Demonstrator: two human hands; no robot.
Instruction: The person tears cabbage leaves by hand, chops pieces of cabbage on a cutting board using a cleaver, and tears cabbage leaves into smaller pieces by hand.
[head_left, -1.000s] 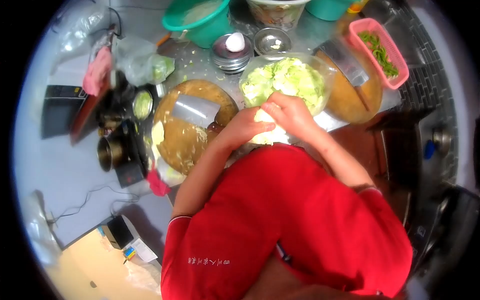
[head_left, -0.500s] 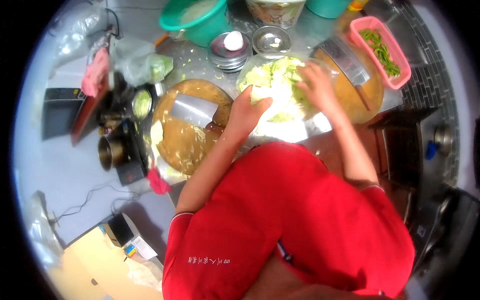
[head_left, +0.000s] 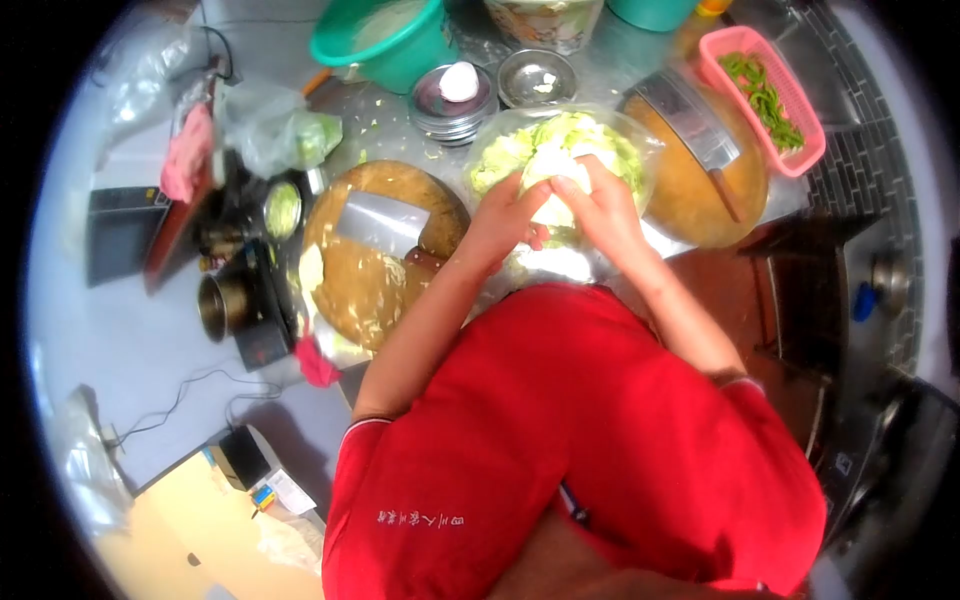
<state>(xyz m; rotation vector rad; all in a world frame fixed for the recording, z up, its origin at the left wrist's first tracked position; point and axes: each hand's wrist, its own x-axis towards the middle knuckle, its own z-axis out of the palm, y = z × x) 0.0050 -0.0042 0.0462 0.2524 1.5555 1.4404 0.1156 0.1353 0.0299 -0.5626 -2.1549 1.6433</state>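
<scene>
Both my hands meet over a clear plastic container point(head_left: 647, 150), which could be a bowl or a bag, heaped with pale green cabbage pieces point(head_left: 496, 163). Between them is a whitish chunk of cabbage point(head_left: 553, 212). My left hand point(head_left: 500, 225) closes round its left side. My right hand point(head_left: 603, 205) grips the right side, its thumb near the left one. Glare and the fingers hide part of the chunk. Left of the hands, a cleaver point(head_left: 382, 222) lies on a round wooden chopping board point(head_left: 350, 275) strewn with shreds.
On the right, another cleaver point(head_left: 690, 115) rests on a second round board point(head_left: 690, 205), beside a pink basket point(head_left: 812, 130) of green peppers. Behind are stacked metal plates point(head_left: 452, 118) with a white egg-like item point(head_left: 459, 82), a metal dish point(head_left: 520, 80) and a teal basin point(head_left: 420, 60).
My right hand has come left from the loose cabbage pieces to the chunk in my left hand. Both hands are now together on it.
</scene>
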